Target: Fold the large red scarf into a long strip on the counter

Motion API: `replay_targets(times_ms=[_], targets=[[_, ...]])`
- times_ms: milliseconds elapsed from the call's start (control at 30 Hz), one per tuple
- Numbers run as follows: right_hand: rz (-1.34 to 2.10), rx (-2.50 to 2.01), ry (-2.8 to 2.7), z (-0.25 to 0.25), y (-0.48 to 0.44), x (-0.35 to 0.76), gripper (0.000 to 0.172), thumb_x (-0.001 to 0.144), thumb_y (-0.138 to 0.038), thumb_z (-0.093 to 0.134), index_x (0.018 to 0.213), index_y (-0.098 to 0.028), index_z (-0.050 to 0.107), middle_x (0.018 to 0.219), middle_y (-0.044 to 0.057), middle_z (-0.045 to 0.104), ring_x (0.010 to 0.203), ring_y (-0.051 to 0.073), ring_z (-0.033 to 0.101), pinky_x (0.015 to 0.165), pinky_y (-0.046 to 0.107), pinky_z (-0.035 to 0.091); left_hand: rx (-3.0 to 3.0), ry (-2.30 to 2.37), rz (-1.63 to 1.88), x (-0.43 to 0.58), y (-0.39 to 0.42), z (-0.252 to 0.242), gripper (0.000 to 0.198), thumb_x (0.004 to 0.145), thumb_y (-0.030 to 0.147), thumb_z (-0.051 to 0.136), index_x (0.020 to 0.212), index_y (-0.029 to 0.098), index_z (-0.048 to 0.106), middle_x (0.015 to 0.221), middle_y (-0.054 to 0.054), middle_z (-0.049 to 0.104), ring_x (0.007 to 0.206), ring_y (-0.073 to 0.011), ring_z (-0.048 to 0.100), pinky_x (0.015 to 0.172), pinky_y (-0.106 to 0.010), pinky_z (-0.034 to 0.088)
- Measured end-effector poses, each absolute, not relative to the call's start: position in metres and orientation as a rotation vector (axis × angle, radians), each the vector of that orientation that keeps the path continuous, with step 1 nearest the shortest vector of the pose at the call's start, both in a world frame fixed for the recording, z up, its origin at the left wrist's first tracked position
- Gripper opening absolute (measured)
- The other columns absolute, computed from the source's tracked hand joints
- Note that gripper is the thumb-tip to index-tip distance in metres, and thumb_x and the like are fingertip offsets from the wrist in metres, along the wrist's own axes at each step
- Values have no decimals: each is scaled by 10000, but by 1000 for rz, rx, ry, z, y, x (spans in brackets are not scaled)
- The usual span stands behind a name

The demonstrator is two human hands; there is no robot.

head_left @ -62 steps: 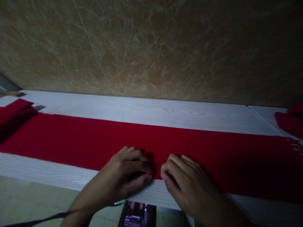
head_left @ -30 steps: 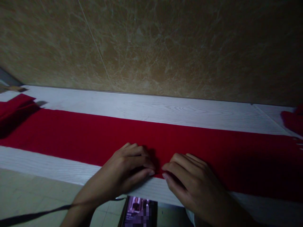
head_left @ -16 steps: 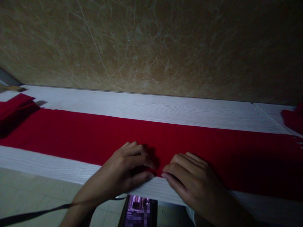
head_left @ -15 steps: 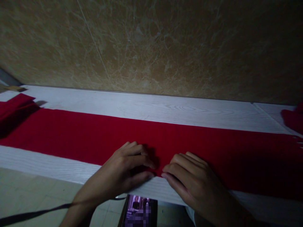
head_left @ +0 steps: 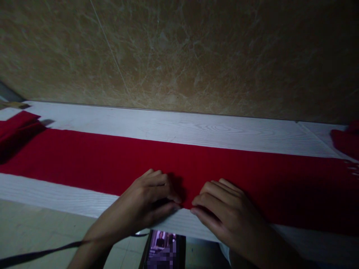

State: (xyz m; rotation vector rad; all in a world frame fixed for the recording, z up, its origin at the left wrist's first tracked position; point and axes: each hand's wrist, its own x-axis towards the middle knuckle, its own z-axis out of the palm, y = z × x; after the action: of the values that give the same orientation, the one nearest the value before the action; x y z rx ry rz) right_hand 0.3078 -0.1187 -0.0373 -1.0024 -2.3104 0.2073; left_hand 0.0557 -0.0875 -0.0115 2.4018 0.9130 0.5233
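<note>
A long strip of red cloth (head_left: 112,160) lies flat across a white wood-grain board. Along its near edge, around the middle, my left hand (head_left: 151,198) has thumb and forefinger brought together on the cloth, the other fingers curled. A short gap to the right, my right hand (head_left: 221,205) pinches the same edge, its fingers bent over the fabric. The forefinger and thumb tips of both hands face each other. Part of the near edge is hidden under my hands and forearms.
Behind the white board (head_left: 134,119) rises a brown marbled wall (head_left: 174,56). Bunched red fabric (head_left: 19,127) sits at the left, and another red piece (head_left: 346,142) at the far right. Below the board are a lit phone (head_left: 164,248) and a dark strap (head_left: 42,252).
My left fingertips have shifted very slightly left and closer to the cloth's near edge. My right hand and the cloth look almost the same.
</note>
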Motion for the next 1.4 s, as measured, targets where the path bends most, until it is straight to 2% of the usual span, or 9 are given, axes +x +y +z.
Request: replay_targets(times_ms=[333,600,767,900,1033,1133,1233,1333,1400], targets=[[181,-949,-2342,-34,-118,310,161,958,-154,658,835,-232,588,795,-33,614,722,176,564,696,385,401,2473,881,534,51,-90,-13,78,1026,250,652,964,252,701,927,30,673,888,-142,583,861,-283,387],[299,-959,-2355,-32,-117,311,137,920,-149,687,827,-228,624,805,-26,637,723,179,583,694,394,424,2504,890,463,50,-92,-10,100,1039,265,626,974,243,700,939,11,677,881,-151,580,849,-289,400],[350,-932,-2300,-31,-117,313,127,923,-210,726,813,-219,663,795,-19,634,726,178,580,684,392,397,2475,895,408,50,-91,-9,78,1019,262,655,1011,285,730,968,21,681,920,-157,593,893,-295,396],[394,-883,-2263,-29,-120,314,181,956,-263,694,779,-222,681,780,-32,643,700,156,561,668,385,372,2452,902,407,51,-94,-5,78,991,281,695,990,318,764,940,31,691,925,-165,613,931,-314,405],[451,-847,-2154,-13,-124,321,168,994,-252,628,846,-239,705,805,-38,682,707,137,600,677,359,424,2451,919,520,45,-95,5,148,1020,273,634,940,286,758,877,33,701,857,-151,623,898,-307,432],[383,-943,-2132,6,-116,332,163,1025,-240,574,984,-251,731,912,7,731,818,158,676,715,321,518,2448,1130,714,39,-87,16,207,1044,326,575,978,247,754,898,-6,710,846,-172,624,813,-306,466],[383,-1033,-2179,15,-92,342,187,1024,-261,572,1131,-250,725,1127,50,743,1049,192,704,906,347,588,2462,1341,819,43,-67,22,273,1049,371,529,1069,213,751,1014,-60,723,930,-218,640,823,-344,501],[418,-1086,-2277,6,-59,344,331,1028,-354,562,1321,-245,670,1377,87,668,1286,229,631,1118,435,522,2572,1338,729,59,-42,17,340,1066,367,471,1213,185,717,1237,-108,719,1149,-267,634,997,-436,504],[419,-1159,-2364,-7,-40,342,562,996,-495,600,1490,-231,557,1560,135,531,1457,288,491,1218,519,418,2661,1275,576,72,-29,10,427,1073,408,462,1378,166,636,1448,-133,634,1384,-305,521,1159,-515,407]])
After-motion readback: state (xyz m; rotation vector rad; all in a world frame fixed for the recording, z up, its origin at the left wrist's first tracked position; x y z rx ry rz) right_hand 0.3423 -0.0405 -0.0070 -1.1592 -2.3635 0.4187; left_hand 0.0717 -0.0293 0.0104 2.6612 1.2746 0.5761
